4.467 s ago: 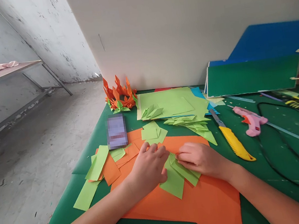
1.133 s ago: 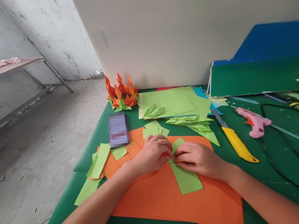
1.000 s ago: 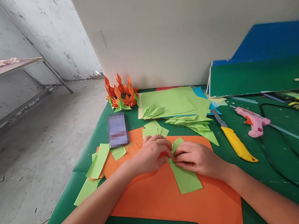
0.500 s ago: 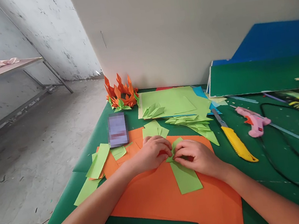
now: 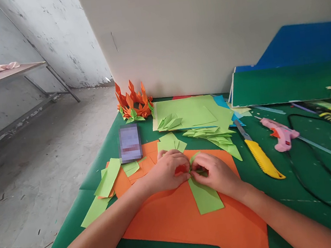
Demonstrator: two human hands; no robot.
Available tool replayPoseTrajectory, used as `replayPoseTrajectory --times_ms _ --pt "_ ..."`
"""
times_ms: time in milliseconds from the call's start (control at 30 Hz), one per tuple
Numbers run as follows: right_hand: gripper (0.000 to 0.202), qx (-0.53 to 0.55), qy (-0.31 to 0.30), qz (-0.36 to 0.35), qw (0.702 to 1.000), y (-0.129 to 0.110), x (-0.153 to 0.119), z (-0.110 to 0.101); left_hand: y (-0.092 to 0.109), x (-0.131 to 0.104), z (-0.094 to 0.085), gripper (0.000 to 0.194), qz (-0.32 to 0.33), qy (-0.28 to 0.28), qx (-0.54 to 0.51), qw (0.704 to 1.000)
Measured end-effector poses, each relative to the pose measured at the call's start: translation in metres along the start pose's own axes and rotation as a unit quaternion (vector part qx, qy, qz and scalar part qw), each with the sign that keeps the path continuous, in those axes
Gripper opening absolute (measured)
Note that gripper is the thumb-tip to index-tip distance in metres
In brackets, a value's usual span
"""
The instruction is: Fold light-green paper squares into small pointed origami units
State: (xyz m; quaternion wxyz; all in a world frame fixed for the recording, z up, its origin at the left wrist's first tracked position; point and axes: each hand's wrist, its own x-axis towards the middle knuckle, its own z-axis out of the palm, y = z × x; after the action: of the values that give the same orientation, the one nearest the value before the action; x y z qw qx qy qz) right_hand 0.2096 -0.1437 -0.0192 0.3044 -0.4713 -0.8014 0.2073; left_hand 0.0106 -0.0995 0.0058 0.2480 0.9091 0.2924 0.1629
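Note:
My left hand [image 5: 173, 168] and my right hand [image 5: 213, 173] meet above a large orange sheet [image 5: 178, 224], fingertips pinched together. Between them is a small piece of green paper [image 5: 194, 156], mostly covered by the fingers; its folds are hard to make out. A flat green paper strip [image 5: 207, 197] lies on the orange sheet just below my right hand. Beyond my left hand sit several green paper pieces [image 5: 170, 141]. A pile of folded green paper leaves [image 5: 212, 134] rests behind my right hand.
A yellow utility knife [image 5: 261, 156] and a pink glue gun [image 5: 282, 135] with a black cord lie at right. A phone [image 5: 129, 143] and an orange paper crown [image 5: 134, 103] stand at left. Green boards [image 5: 282, 84] lean at the back right.
My fingertips have drawn closer together and lower around the green paper, hiding more of it. The strip and tools look unmoved.

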Motion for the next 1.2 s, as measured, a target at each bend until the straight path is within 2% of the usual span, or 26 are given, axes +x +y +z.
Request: replayPoseTrajectory --times_ms 300,967,1200 --pt "0.015 -0.002 0.001 0.007 1.0 0.0015 0.0015 0.0011 -0.0052 0.002 -0.0004 0.004 0.007 0.0 -0.014 1.0" --pt "0.016 0.006 -0.018 0.051 0.999 0.0006 0.0042 0.0011 -0.0021 -0.0031 -0.0085 0.01 -0.001 -0.036 -0.029 0.999" --pt "0.016 0.017 -0.027 0.068 0.997 0.0012 0.0038 0.0004 -0.0035 -0.0023 -0.0086 0.01 -0.006 -0.03 -0.025 0.999"
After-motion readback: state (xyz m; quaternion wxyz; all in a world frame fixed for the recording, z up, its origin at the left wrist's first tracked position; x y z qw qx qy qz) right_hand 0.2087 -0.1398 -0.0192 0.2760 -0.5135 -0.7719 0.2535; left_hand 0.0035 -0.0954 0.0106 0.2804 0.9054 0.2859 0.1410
